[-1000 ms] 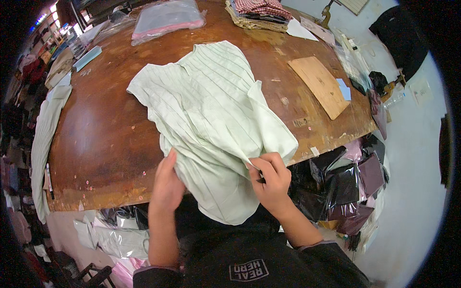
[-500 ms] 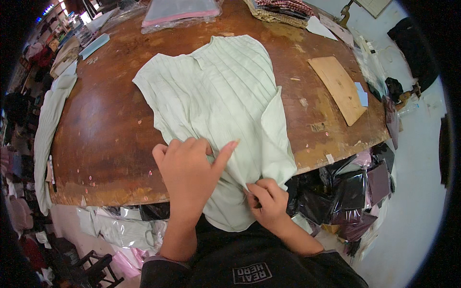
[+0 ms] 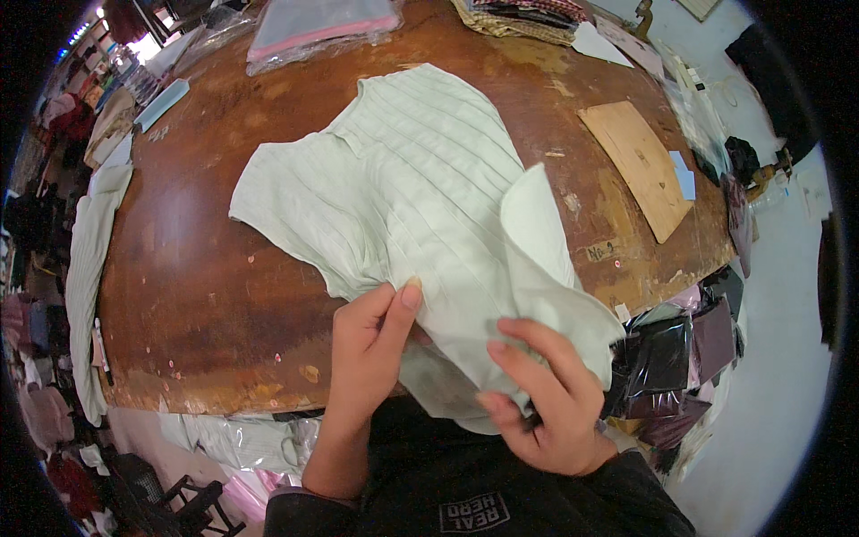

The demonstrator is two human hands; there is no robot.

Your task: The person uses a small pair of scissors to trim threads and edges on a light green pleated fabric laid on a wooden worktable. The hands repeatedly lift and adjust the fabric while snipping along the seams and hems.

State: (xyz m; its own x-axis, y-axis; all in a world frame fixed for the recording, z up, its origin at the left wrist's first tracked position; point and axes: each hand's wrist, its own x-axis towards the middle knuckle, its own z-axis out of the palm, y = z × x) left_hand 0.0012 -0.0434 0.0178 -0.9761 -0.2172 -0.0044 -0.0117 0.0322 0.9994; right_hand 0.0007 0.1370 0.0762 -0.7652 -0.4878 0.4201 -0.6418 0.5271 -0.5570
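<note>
A pale green pleated garment (image 3: 412, 188) lies spread on a worn brown wooden table (image 3: 206, 295), its lower end hanging over the near edge. My left hand (image 3: 367, 349) rests flat on the garment's lower left part, fingers pointing up. My right hand (image 3: 546, 403) grips the lower right hem, where a flap of the fabric is folded back over the garment.
A brown cardboard piece (image 3: 640, 166) and a small blue card (image 3: 682, 174) lie at the table's right. A plastic-wrapped pink bundle (image 3: 318, 27) and folded checked cloth (image 3: 528, 13) sit at the far edge. Another pale green garment (image 3: 85, 259) hangs off the left edge. Dark bags (image 3: 689, 349) stand lower right.
My view has moved closer to the garment. My left hand has shifted right along the lower part. My right hand has lifted the hem and folded a flap over.
</note>
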